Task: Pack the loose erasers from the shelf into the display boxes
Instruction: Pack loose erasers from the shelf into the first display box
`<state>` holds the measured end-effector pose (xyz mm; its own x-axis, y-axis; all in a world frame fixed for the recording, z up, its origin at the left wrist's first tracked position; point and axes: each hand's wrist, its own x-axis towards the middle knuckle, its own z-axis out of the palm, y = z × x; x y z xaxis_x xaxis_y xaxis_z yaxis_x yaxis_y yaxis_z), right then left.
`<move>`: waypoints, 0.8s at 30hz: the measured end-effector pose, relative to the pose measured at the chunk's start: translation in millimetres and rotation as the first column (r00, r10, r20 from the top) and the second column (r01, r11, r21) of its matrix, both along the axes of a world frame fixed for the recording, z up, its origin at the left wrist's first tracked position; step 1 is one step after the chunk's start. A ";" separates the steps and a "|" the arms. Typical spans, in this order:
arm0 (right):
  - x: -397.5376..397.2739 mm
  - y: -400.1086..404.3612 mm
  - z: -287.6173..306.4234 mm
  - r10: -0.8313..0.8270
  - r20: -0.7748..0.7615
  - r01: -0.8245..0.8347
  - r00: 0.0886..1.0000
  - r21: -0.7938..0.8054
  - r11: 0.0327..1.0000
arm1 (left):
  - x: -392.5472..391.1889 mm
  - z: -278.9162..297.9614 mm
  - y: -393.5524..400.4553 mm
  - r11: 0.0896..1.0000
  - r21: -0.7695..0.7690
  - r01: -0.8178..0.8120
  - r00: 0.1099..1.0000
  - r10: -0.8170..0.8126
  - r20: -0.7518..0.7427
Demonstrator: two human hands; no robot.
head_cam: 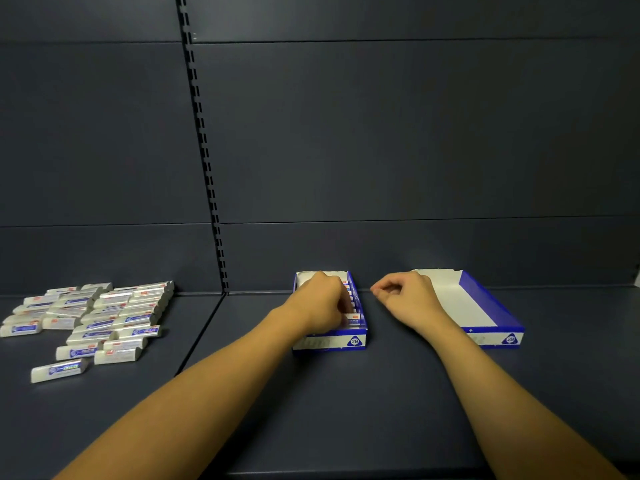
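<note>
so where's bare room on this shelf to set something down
Bare dark shelf between the wrapped white erasers and the part-filled blue-and-white display box, and along the front edge. The right blue-and-white box looks empty. Crowded: the eraser pile, and the gap between boxes under the right hand.

Both your forearms reach forward, bare, converging slightly toward centre. Your left hand (320,303) is knuckles-up, fingers curled downward, tips hidden from view, so can't tell if it grips anything. Your right hand (405,296) sits just beside it, apart, loosely curled, thumb meeting forefinger, nothing visible between them.
</note>
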<state>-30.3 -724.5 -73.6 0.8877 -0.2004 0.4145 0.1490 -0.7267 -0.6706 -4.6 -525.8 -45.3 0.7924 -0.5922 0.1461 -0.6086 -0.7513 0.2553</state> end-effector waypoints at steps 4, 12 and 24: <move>0.8 0.9 -0.4 0.005 -0.006 -0.005 1.000 0.004 1.000 | 1.8 -5.5 -2.4 1.000 0.002 -0.010 0.999 0.010 0.031; 2.2 3.7 -0.3 0.022 -0.010 -0.022 1.000 0.003 1.000 | 8.1 -11.9 -6.6 0.997 0.025 -0.076 0.995 0.074 0.072; -1.5 6.8 36.5 0.091 0.004 -0.090 0.996 -0.057 0.994 | -0.6 36.9 29.8 0.992 -0.008 -0.125 0.975 0.124 0.185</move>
